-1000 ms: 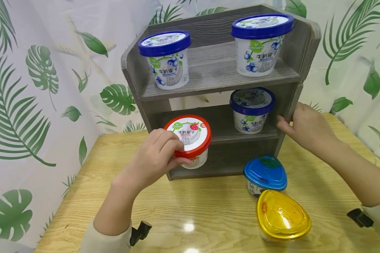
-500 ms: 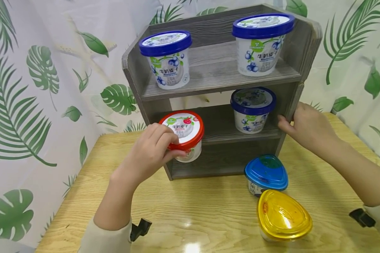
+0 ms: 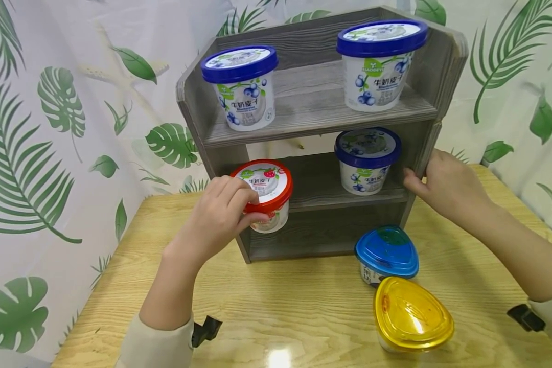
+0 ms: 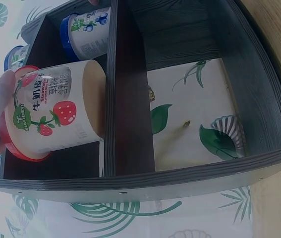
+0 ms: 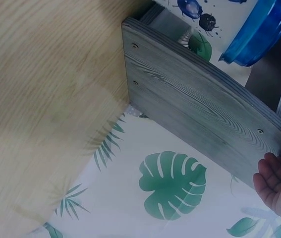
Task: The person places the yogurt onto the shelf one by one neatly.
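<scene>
My left hand (image 3: 218, 217) holds a strawberry ice cream tub (image 3: 276, 176) by its red lid, thumb at the front and fingers over the top. The tub is at the left of the grey wooden shelf's (image 3: 303, 120) middle level. In the left wrist view, the tub's base (image 4: 94, 99) overlaps the edge of the middle board. My right hand (image 3: 453, 181) grips the shelf's right side panel, thumb at the front edge. In the right wrist view its curled fingers (image 5: 269, 178) lie against the panel's outer face.
Two blue-lidded blueberry tubs, left (image 3: 246, 92) and right (image 3: 372, 76), stand on the top level. Another blueberry tub (image 3: 363, 176) occupies the middle level's right. A blue-lidded cup (image 3: 386, 250) and a yellow-lidded cup (image 3: 411, 314) stand on the wooden table (image 3: 239, 312) in front.
My left hand has moved the strawberry tub left and deeper toward the shelf's middle level. My right hand has stayed on the side panel.
</scene>
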Tool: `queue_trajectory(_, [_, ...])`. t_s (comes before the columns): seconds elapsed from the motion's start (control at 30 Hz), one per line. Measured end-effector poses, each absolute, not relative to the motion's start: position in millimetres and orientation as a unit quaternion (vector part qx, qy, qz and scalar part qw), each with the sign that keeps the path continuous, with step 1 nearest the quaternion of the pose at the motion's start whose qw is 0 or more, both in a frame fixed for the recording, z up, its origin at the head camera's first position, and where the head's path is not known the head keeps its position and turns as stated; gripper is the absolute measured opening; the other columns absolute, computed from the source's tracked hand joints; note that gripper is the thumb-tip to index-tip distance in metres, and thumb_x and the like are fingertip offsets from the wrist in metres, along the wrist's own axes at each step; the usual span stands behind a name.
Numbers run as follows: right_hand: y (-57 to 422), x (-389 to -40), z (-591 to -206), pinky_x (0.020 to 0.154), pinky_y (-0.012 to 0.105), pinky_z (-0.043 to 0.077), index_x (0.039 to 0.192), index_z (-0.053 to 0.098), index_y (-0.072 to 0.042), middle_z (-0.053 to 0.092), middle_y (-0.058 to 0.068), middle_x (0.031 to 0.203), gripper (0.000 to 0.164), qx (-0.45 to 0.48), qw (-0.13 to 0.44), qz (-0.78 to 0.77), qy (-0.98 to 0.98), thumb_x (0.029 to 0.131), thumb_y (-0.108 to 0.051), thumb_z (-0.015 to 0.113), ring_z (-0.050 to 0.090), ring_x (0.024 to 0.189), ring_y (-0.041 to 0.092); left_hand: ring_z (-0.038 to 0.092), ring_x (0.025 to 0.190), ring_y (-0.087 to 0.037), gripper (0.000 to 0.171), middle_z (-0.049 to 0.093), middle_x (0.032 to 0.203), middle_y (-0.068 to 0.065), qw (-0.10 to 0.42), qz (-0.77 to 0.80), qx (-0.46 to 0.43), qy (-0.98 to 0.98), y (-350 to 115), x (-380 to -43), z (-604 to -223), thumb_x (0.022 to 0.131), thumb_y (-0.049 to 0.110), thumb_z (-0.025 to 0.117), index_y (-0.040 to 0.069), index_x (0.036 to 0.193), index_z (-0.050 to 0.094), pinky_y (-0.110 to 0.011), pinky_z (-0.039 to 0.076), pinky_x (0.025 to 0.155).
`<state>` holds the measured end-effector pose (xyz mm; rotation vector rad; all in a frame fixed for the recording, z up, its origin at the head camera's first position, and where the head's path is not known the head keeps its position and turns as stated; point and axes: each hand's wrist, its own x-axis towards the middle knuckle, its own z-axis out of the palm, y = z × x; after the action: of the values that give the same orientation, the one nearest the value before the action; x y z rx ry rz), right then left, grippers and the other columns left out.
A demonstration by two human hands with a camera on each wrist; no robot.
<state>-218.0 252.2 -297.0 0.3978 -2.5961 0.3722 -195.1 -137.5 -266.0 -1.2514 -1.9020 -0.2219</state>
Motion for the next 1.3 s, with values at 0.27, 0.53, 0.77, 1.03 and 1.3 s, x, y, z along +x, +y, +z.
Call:
queue_trajectory(0.27, [252, -218, -298, 0.048, 0.038, 0.041, 0.088, 0.051, 0.003, 0.05, 0.013, 0.068, 0.024, 0.153, 0.258, 0.123, -0.946, 0.088, -0.021, 0.055, 0.048, 0.059, 0.027, 0.052, 0.079, -0.026, 0.038, 0.054, 0.083, -0.01, 0.421, -0.088, -0.495, -0.755, -137, -201, -270, 0.075, 0.025, 0.078, 0.0, 0.088, 0.054, -0.036, 0.045, 0.073])
queue_trajectory(0.53, [253, -218, -297, 0.048, 0.039, 0.04, 0.088, 0.052, 0.003, 0.049, 0.012, 0.068, 0.023, 0.154, 0.263, 0.119, -0.945, 0.088, -0.02, 0.055, 0.047, 0.059, 0.027, 0.053, 0.079, -0.027, 0.033, 0.055, 0.083, -0.012, 0.453, -0.075, -0.484, -0.745, -135, -204, -272, 0.083, 0.028, 0.071, -0.001, 0.089, 0.056, -0.038, 0.047, 0.073])
queue_trajectory(0.77, [252, -218, -296, 0.048, 0.038, 0.04, 0.091, 0.052, 0.004, 0.048, 0.012, 0.067, 0.024, 0.155, 0.258, 0.114, -0.947, 0.088, -0.02, 0.056, 0.046, 0.058, 0.027, 0.053, 0.079, -0.029, 0.032, 0.056, 0.084, -0.013, 0.468, -0.085, -0.472, -0.742, -134, -207, -275, 0.092, 0.03, 0.06, -0.001, 0.088, 0.054, -0.039, 0.046, 0.071])
queue_trajectory(1.03, [252, -219, -297, 0.047, 0.037, 0.039, 0.09, 0.052, 0.004, 0.047, 0.011, 0.066, 0.025, 0.158, 0.264, 0.111, -0.945, 0.088, -0.021, 0.056, 0.046, 0.058, 0.027, 0.054, 0.081, -0.031, 0.027, 0.058, 0.088, -0.015, 0.469, -0.089, -0.46, -0.749, -135, -210, -274, 0.087, 0.024, 0.067, -0.001, 0.09, 0.056, -0.041, 0.045, 0.071])
queue_trajectory(1.3, [253, -219, -298, 0.046, 0.039, 0.041, 0.09, 0.053, 0.004, 0.049, 0.012, 0.067, 0.027, 0.15, 0.252, 0.116, -0.949, 0.089, -0.022, 0.054, 0.047, 0.058, 0.027, 0.054, 0.079, -0.031, 0.028, 0.058, 0.087, -0.015, 0.485, -0.104, -0.441, -0.748, -135, -213, -279, 0.085, 0.027, 0.069, 0.0, 0.089, 0.059, -0.041, 0.046, 0.071])
